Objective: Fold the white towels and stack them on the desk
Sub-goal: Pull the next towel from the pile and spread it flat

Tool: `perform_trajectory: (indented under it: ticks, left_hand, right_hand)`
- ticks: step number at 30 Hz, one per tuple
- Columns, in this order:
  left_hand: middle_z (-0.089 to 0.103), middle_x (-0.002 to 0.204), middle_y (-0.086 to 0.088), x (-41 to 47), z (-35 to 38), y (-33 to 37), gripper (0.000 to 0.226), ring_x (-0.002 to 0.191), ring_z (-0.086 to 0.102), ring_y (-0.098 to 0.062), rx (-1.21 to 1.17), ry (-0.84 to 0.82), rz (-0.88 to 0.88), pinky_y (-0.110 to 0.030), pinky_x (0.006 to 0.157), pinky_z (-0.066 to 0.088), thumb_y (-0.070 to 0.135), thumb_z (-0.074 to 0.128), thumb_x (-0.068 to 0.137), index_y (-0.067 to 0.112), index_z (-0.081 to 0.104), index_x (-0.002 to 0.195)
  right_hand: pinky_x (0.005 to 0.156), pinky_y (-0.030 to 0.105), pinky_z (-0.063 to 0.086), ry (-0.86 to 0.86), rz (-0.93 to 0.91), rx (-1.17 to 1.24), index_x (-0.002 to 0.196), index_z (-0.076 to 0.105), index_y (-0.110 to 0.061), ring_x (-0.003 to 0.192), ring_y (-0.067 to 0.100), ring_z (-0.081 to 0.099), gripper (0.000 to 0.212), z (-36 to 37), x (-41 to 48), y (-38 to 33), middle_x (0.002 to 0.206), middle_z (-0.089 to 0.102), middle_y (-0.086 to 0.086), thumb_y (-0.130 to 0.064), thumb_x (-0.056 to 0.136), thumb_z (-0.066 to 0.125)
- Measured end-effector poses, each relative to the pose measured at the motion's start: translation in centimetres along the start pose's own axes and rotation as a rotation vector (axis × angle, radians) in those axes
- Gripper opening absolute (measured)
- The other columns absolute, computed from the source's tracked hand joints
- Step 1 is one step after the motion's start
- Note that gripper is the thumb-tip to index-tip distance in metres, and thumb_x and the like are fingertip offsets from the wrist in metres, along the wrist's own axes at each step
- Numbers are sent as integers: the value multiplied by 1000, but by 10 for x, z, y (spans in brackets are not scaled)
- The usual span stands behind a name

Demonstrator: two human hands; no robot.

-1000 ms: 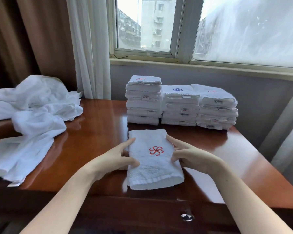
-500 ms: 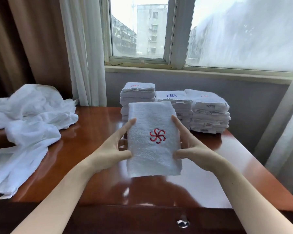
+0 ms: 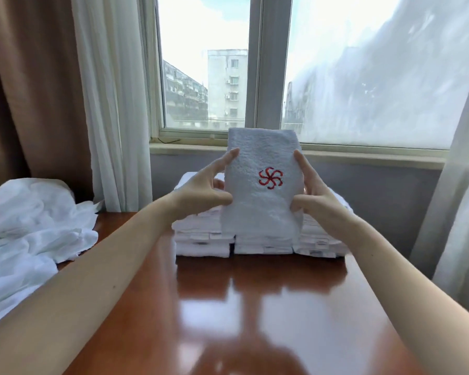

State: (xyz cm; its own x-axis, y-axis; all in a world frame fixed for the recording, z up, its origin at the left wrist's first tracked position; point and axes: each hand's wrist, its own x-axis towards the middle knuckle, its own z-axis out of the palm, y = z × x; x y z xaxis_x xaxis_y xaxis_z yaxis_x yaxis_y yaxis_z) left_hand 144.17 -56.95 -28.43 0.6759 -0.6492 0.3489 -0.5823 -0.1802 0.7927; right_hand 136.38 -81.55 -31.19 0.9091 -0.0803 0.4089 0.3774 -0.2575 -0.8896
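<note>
Above the stacked towels on the tabletop, a folded towel is held upright, pinched at both sides by the left hand and right hand. Soft and light, it is probably best gripped across all layers.

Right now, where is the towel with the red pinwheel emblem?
Head view, centre: the towel is held upright between the left hand and right hand, in front of the folded stacks.

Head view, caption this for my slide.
Left hand and right hand hold a folded white towel with red pinwheel embroidery before stacks of folded white towels on a brown wooden desk.
</note>
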Motion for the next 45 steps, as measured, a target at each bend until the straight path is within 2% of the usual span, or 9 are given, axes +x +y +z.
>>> perform_trajectory:
  ticks: [7,15,19,24,28,31,34,37,45]
  left_hand:
    - [54,122,7,90,-12,-6,99,98,61,-38,-10,-31,-50,-54,99,48,-2,59,69,33,23,155]
    - [49,121,18,144,-8,-55,91,79,66,5,13,-8,-171,-22,68,54,-12,53,80,30,23,155]
    - [56,133,0,150,5,-74,74,109,61,-11,255,29,-222,-21,81,47,-1,57,80,24,42,148]
    - [65,98,12,147,21,-85,23,96,62,-12,556,32,-257,-31,89,50,19,52,87,35,67,93]
    - [65,110,10,139,23,-81,26,105,59,-14,684,16,-220,-33,93,48,24,48,93,35,66,108]
    - [62,129,7,123,26,-75,33,121,55,-16,723,24,-191,-34,99,44,34,47,97,30,63,125]
    - [58,137,6,100,27,-68,37,126,53,-17,691,59,-137,-34,102,41,38,48,99,27,60,132]
    - [55,140,7,72,24,-59,39,125,52,-13,642,97,-53,-34,105,41,33,52,98,25,57,136]
    - [54,136,20,-32,-8,-51,41,111,51,8,599,239,-71,-24,95,41,38,58,92,36,56,134]
  right_hand:
    - [59,15,47,93,71,-15,152,23,-39,76,3,62,103,-27,78,4,117,57,1,8,65,48]
    - [78,32,46,148,183,61,153,29,-29,98,22,57,98,-28,132,53,131,56,14,12,66,47]
    - [64,26,43,95,282,-75,147,41,-17,97,25,56,75,-23,139,86,130,59,11,14,78,38]
    - [120,40,23,64,377,-308,146,41,-3,147,20,25,50,-18,137,103,157,29,7,-4,96,38]
    - [71,15,28,52,400,-315,82,42,-32,83,-7,32,33,-16,136,98,94,34,-17,-2,94,37]
    - [61,16,20,74,396,-359,75,35,-33,71,-5,24,35,-13,127,85,82,26,-18,-3,91,40]
    - [77,22,41,92,319,-455,94,61,-17,92,10,52,15,-9,112,68,96,54,-6,-10,92,48]
    - [109,33,36,142,187,-626,138,53,-15,133,20,45,45,3,92,44,143,51,2,-19,94,53]
    - [98,34,47,-29,-188,-657,126,60,-30,112,6,55,37,81,47,-8,132,56,-10,-20,90,60]
